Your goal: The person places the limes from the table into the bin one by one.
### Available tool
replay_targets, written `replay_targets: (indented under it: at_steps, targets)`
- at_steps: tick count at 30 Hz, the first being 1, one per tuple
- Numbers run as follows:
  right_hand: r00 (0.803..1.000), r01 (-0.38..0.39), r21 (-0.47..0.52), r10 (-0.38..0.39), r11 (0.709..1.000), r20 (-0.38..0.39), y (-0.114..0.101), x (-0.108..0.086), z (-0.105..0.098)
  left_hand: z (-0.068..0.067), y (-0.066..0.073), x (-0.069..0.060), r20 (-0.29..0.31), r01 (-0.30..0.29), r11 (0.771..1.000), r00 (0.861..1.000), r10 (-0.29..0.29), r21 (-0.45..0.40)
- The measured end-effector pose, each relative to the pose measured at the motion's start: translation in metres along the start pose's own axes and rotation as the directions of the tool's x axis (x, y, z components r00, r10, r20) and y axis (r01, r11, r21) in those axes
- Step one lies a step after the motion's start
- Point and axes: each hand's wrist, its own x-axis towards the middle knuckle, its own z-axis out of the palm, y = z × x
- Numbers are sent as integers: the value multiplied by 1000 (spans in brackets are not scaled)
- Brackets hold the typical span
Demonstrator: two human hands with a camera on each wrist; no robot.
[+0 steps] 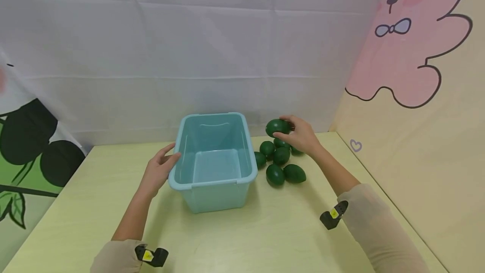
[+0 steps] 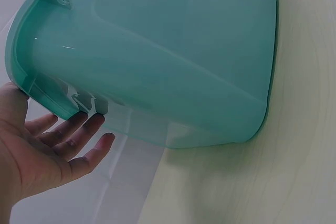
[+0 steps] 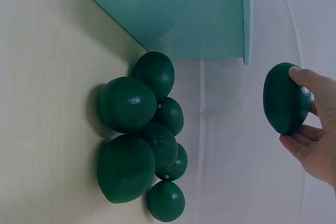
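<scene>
Green fruit, egg-shaped and glossy, is what the work is about: one piece is held up in the air to the right of the blue-green tub. From where I stand, starting at the left, the left hand has its thumb over the tub's rim and its fingers curved along the outer wall, a light hold that seems meant to steady it. Next, the tub itself is smooth, slightly see-through plastic, its walls narrowing from a thick rim to a flat floor; I see no fruit inside. Just beside its right wall, seven more fruits lie bunched on the pale yellow tabletop, several touching; their dark green skins shine, some nearly round, others longer and tapering to a blunt tip. Furthest right, the right hand pinches the raised piece between thumb and fingers at one end, in front of a creased white cloth. The step in hand looks like a pick-up, with this piece off the pile and not yet over the tub. As I judge it, the next move calls for a leftward carry high enough to clear the rim, and a firm pinch, since such slick, rounded skin could slip.
</scene>
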Motion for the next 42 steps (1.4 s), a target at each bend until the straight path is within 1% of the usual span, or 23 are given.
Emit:
replay_targets:
  at_steps: [10, 18, 31, 42]
  targets:
    - [1000, 10, -1, -10, 1000, -4, -8, 3, 3, 0, 0, 0, 5, -2, 1000, 1000, 2, -8]
    - [999, 37, 12, -37, 999, -5, -15, 7, 6, 0, 0, 0, 8, -4, 1000, 1000, 4, -5]
    - [998, 57, -12, -57, 998, 7, -27, 10, 11, -1, -1, 1, 9, -21, 1000, 1000, 21, 0]
    - [997, 73, -15, -72, 997, 11, -33, 12, 19, 0, -1, 1, 12, -17, 1000, 1000, 17, -9]
